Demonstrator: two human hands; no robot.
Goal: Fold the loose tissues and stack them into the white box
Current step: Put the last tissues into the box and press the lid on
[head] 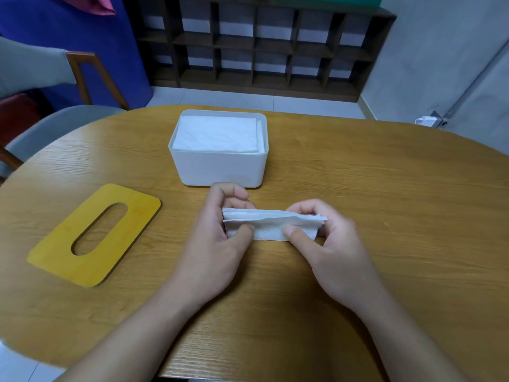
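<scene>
Between the hands: a folded white tissue (271, 224) is held in a long narrow strip just above the wooden table (385, 216), its layered edges facing up.
Left hand: the left hand (220, 235) pinches the strip's left end, thumb pressed on the near face and curled fingers behind it.
Right hand: the right hand (327, 244) pinches the strip's right end the same way, thumb on the near face, fingers curled over the far edge.
Beyond the hands: a white box (220, 169) with rounded corners stands open-topped on the table, just past the left hand's knuckles and close to them; whether they touch cannot be told.
Inside the box: a stack of folded tissues (217, 133) fills it nearly to the rim, lying flat, with a narrow gap along the side farther toward the right hand.
Left of the left hand: a flat yellow lid (66, 252) with an oval slot lies on the table, well apart from the box and from both hands.
Farther left, past the table edge: a grey chair (55, 125) with a wooden frame.
Far beyond the box: a dark wooden shelf (256, 42) of square compartments stands against the wall on a pale tiled floor.
</scene>
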